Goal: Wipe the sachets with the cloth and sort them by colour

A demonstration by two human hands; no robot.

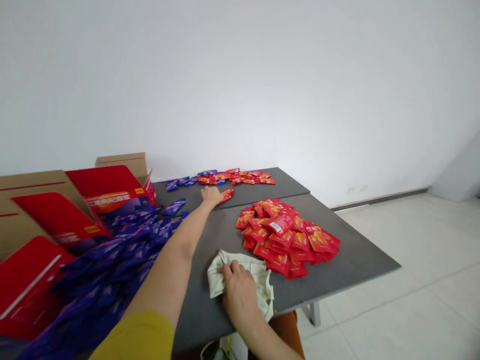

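Note:
At the far side of the dark table, my left hand (211,194) is stretched out with its fingers curled. It closes on a red packet (227,194) that sticks out from its right side. My right hand (240,291) presses on a crumpled pale cloth (261,276) near the front edge, fingers bent into the fabric. Just beyond the cloth lies a large heap of red packets (285,232). Blue packets (123,260) form another big pile under and left of my left arm. A single blue packet (174,206) lies apart, left of my left hand.
Open red cardboard boxes (112,190) stand along the left side. A row of red packets (247,177) and blue packets (183,181) lies near the wall (262,90). The table (352,265) ends at the right above a tiled floor (420,250).

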